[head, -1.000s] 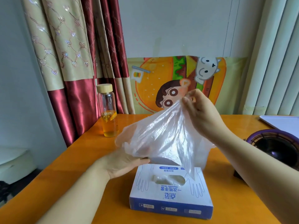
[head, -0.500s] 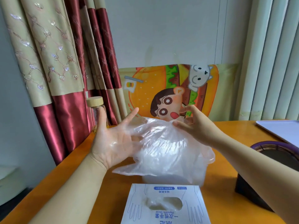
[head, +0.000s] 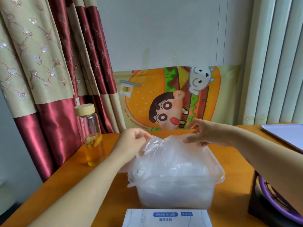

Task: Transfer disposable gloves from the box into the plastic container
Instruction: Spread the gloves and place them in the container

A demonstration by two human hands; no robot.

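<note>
The bench (head: 65,185) is an orange wooden surface that fills the lower half of the view. Behind its left edge hangs a red and beige curtain (head: 41,63). Vertical blinds (head: 278,63) cover the right side. A cartoon poster (head: 147,99) leans against the wall at the far edge of the bench.

The plastic container (head: 219,176) is translucent and stands upright on the bench, in the middle of the view. It has no lid on it. The gloves (head: 172,151) are a bunch of clear film. The lower part of the bunch lies inside the container. The upper part rises above the rim and spills over its left side.

The box (head: 165,217) is white with blue labels. It lies just in front of the container, and the bottom edge of the view cuts it off. A dark object with a purple ring (head: 268,203) stands at the right, apart from the container. A white flat panel (head: 287,135) lies at the far right. A glass bottle (head: 92,136) with a pale cap stands upright at the left and holds yellow liquid.

The left hand (head: 131,140) has its fingers curled and pinches the upper left edge of the gloves. The right hand (head: 208,133) holds the upper right edge between thumb and fingertips, with the remaining fingers loosely spread. Both hands are above the far side of the container.
</note>
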